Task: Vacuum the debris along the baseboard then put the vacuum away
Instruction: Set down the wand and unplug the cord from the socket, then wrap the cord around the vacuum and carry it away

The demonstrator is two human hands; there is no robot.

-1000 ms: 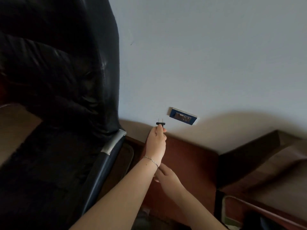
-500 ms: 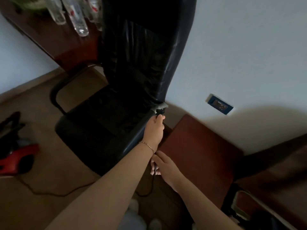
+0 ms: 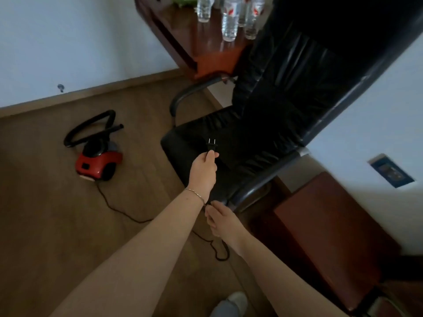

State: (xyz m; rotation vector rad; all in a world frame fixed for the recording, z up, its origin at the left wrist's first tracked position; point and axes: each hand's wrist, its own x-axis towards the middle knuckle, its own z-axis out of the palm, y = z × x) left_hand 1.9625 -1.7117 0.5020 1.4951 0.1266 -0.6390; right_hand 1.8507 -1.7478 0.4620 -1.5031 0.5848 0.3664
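Note:
A small red and black canister vacuum [image 3: 98,162] sits on the wooden floor at the left, its black hose [image 3: 91,126] looped above it. Its black cord [image 3: 119,210] trails across the floor toward me. My left hand [image 3: 203,172] grips the black two-pin plug [image 3: 211,145], pins up, over the chair seat. Just below it, my right hand [image 3: 220,221] pinches the cord. The wall socket [image 3: 391,171] is far off to the right, with nothing in it.
A black leather office chair [image 3: 274,115] stands between me and the wall. Behind it is a wooden table [image 3: 194,42] with several water bottles [image 3: 229,21]. A red-brown cabinet [image 3: 325,227] sits at the right. The baseboard [image 3: 91,91] runs along the far wall.
My left hand has carried the plug away from the wall socket, leftward over the chair seat. The view swung left, bringing the vacuum and floor into sight. My right hand stays on the cord.

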